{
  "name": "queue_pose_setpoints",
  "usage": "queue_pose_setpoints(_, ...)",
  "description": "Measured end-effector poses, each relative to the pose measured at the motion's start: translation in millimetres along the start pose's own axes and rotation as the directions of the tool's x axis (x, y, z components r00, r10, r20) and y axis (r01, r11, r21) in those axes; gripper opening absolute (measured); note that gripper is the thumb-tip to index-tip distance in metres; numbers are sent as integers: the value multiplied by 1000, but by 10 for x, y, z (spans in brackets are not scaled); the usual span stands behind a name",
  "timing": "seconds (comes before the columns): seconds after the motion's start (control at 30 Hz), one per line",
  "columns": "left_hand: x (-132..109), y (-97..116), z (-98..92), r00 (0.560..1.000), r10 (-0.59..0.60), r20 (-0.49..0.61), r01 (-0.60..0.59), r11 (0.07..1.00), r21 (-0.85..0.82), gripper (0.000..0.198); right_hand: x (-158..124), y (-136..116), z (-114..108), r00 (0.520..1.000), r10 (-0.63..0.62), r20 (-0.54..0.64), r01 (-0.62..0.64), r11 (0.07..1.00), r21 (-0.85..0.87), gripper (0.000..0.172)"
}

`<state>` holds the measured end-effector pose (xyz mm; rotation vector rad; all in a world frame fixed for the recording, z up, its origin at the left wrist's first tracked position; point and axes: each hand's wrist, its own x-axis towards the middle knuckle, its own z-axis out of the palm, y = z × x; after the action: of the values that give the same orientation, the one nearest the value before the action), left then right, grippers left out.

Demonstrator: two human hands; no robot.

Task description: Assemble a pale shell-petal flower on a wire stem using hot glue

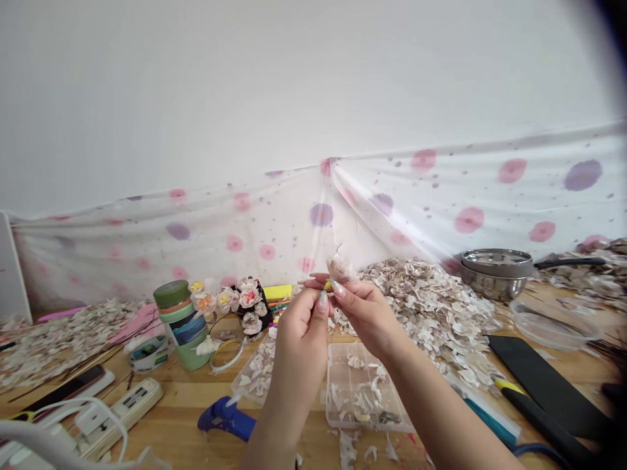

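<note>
My left hand (304,320) and my right hand (365,310) meet in front of me above the table, fingers pinched together. A pale, papery petal piece (341,269) with brownish streaks stands up from the fingertips of my right hand. Between the fingertips shows a small yellow bit (328,285). What the left fingers grip is hidden behind the thumb. Below the hands is a clear compartment box (333,418) with loose pale flakes in it. Left of it, partly behind my left forearm, is another clear tray (242,382) of flakes.
A blue glue gun (228,420) lies left of my forearm, near a power strip (142,405). Behind stand a green canister (183,326) and finished-looking flowers (249,297). A large flake heap (431,313) spreads right, beside a steel pan (494,277) and black board (543,385).
</note>
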<state>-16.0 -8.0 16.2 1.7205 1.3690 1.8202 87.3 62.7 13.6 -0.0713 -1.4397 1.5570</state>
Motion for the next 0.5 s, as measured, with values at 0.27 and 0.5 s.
queue_pose_setpoints(0.27,-24,21,4,1000,-6,20,6,1000,-13,33,-10,5,18,1000,-4,-26,5,1000,16,24)
queue_pose_setpoints(0.5,-34,32,12,1000,-1,27,2,999,-50,34,-21,13,22,999,-21,-34,22,999,26,19)
